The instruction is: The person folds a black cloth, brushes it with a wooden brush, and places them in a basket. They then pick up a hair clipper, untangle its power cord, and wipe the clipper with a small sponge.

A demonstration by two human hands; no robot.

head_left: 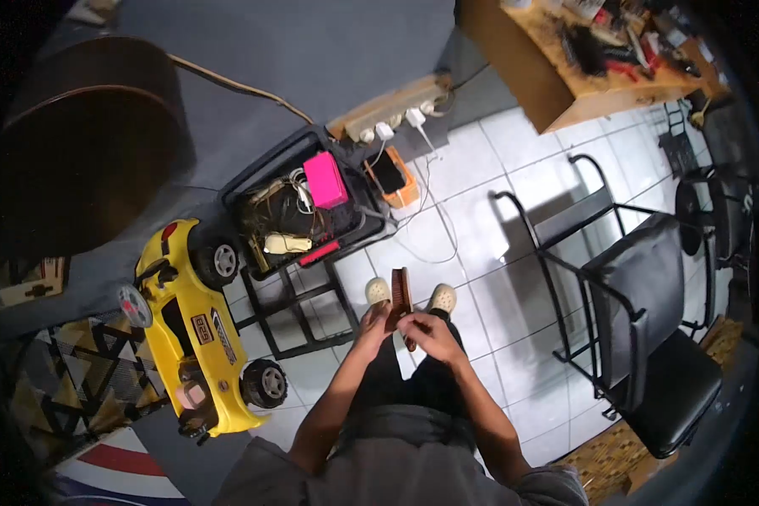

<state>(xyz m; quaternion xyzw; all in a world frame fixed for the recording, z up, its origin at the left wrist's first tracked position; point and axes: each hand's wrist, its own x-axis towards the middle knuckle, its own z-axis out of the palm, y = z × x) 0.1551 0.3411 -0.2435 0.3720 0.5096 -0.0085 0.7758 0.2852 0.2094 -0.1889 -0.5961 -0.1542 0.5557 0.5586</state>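
A brown brush (400,288) with a row of bristles is held out in front of my body, its head pointing away from me. My left hand (374,331) is closed around its left side. My right hand (433,336) has bent fingers pinched on the brush near the lower end of the bristles. Part of the handle shows below these fingers. Whether anything small is between the right fingertips cannot be made out. Beneath the hands are my pale clogs (443,298) on the tiled floor (481,320).
To the left stands a yellow toy car (196,337). Ahead, a black crate (253,253) holds a pink box (325,180), cables and a cream-coloured clipper-like device (287,244). Plugs sit in a power strip (396,110). At right is a black chair (641,287); a cluttered wooden cabinet (557,93) stands beyond.
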